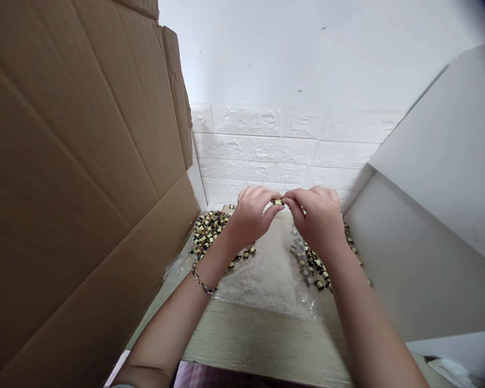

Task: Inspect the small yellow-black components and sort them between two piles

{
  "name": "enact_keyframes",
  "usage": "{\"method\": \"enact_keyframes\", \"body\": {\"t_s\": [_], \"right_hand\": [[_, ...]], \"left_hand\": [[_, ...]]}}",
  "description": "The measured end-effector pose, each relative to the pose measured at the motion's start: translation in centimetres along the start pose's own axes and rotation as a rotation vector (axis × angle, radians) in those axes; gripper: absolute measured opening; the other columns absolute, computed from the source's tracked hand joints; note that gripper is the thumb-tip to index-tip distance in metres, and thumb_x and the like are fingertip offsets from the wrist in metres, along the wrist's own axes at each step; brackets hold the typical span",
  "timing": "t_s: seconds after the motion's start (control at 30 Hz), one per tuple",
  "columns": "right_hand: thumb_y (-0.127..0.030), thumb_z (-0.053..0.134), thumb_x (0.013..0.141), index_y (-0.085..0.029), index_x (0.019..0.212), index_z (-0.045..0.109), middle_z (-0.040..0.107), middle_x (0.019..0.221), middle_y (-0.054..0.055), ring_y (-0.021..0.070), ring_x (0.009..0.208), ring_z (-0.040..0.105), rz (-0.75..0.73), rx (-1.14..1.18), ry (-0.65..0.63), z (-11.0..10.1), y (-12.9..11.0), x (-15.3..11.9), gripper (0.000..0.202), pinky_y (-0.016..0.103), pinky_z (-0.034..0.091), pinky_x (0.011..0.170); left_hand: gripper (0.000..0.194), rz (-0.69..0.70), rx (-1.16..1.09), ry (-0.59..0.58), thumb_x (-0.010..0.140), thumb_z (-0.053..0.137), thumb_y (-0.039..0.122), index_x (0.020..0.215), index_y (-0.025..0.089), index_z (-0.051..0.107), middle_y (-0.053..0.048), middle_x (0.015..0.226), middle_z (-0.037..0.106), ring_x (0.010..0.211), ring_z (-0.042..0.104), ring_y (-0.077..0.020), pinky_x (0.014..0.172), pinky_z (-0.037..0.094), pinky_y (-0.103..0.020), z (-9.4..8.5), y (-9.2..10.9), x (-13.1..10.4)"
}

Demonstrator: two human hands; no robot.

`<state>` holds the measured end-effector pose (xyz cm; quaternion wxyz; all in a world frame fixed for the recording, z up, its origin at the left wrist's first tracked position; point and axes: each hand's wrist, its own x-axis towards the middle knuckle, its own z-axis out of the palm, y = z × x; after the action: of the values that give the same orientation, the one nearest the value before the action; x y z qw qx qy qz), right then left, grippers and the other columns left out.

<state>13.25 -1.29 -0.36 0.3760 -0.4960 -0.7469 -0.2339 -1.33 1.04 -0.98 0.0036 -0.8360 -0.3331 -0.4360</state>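
A small transformer (278,202), yellow in the middle with black ends, is held up above the plastic sheet. Thumb and forefinger of my left hand (248,214) pinch it from the left. At its right end, the thumb and forefinger of my right hand (317,218) are closed together, touching it; whatever lies between those fingertips is too small to make out. Beyond my left wrist lies a heap of similar transformers (208,231). A second heap of transformers (316,265) is partly hidden by my right hand and forearm.
A clear plastic sheet (262,285) covers part of the pale wooden table (242,334). Tall cardboard (84,161) walls off the left side, and a white panel (420,258) stands on the right. Behind is a white brick-patterned wall (262,148).
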Motion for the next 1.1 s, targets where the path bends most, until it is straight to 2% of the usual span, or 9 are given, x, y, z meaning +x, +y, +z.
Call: {"method": "enact_keyframes", "body": {"t_s": [0.23, 0.37, 0.5, 0.6, 0.77, 1.1], "right_hand": [[-0.026, 0.043, 0.084, -0.022, 0.076, 0.056, 0.063, 0.075, -0.002, 0.0157, 0.069, 0.049, 0.049, 0.084, 0.036, -0.25, -0.29, 0.05, 0.016, 0.03, 0.029, 0.071], [-0.026, 0.044, 0.084, -0.022, 0.077, 0.058, 0.064, 0.075, -0.001, 0.0155, 0.071, 0.05, 0.056, 0.091, 0.082, -0.16, -0.39, -0.02, 0.016, 0.029, 0.031, 0.072], [-0.026, 0.046, 0.083, -0.022, 0.077, 0.058, 0.063, 0.073, -0.002, 0.0144, 0.069, 0.05, 0.016, 0.076, 0.164, 0.19, -0.35, -0.08, 0.014, 0.028, 0.032, 0.07], [-0.025, 0.048, 0.082, -0.022, 0.077, 0.058, 0.063, 0.071, -0.003, 0.0142, 0.068, 0.049, -0.017, 0.064, 0.205, 0.4, -0.31, -0.12, 0.012, 0.028, 0.033, 0.068], [-0.023, 0.047, 0.083, -0.021, 0.078, 0.058, 0.063, 0.07, -0.002, 0.014, 0.068, 0.049, -0.048, 0.046, 0.213, 0.53, -0.35, -0.25, 0.013, 0.027, 0.033, 0.068], [-0.012, 0.046, 0.08, -0.019, 0.077, 0.055, 0.059, 0.07, 0.001, 0.0136, 0.066, 0.049, -0.143, -0.036, 0.151, 0.58, -0.43, -0.18, 0.011, 0.026, 0.034, 0.063]], "left_hand": [[0.022, -0.336, -0.702, -0.089, 0.077, 0.051, 0.032, 0.087, 0.014, 0.059, -0.004, 0.087, 0.061, 0.082, 0.053, -0.013, 0.075, 0.04, -0.025, 0.48, -0.14, 0.41], [0.021, -0.425, -1.02, -0.132, 0.075, 0.054, 0.031, 0.083, 0.013, 0.06, -0.003, 0.079, 0.059, 0.076, 0.05, -0.0099, 0.072, 0.037, -0.023, 0.7, -0.43, 0.52], [0.023, -0.503, -1.173, -0.192, 0.075, 0.053, 0.035, 0.074, 0.012, 0.058, 0.0, 0.069, 0.051, 0.064, 0.042, -0.0068, 0.062, 0.033, -0.021, 0.67, -0.42, 0.39], [0.022, -0.557, -1.296, -0.207, 0.075, 0.055, 0.033, 0.073, 0.011, 0.058, 0.001, 0.068, 0.049, 0.063, 0.041, -0.0059, 0.062, 0.032, -0.02, 0.73, -0.42, 0.31], [0.019, -0.65, -1.454, -0.228, 0.074, 0.058, 0.031, 0.076, 0.012, 0.059, 0.001, 0.07, 0.05, 0.065, 0.045, -0.0046, 0.065, 0.035, -0.019, 0.91, -0.66, 0.2], [0.019, -0.779, -1.564, -0.25, 0.074, 0.058, 0.03, 0.074, 0.011, 0.057, 0.0, 0.075, 0.052, 0.063, 0.048, -0.0041, 0.061, 0.036, -0.02, 0.73, -0.46, 0.22]]}}
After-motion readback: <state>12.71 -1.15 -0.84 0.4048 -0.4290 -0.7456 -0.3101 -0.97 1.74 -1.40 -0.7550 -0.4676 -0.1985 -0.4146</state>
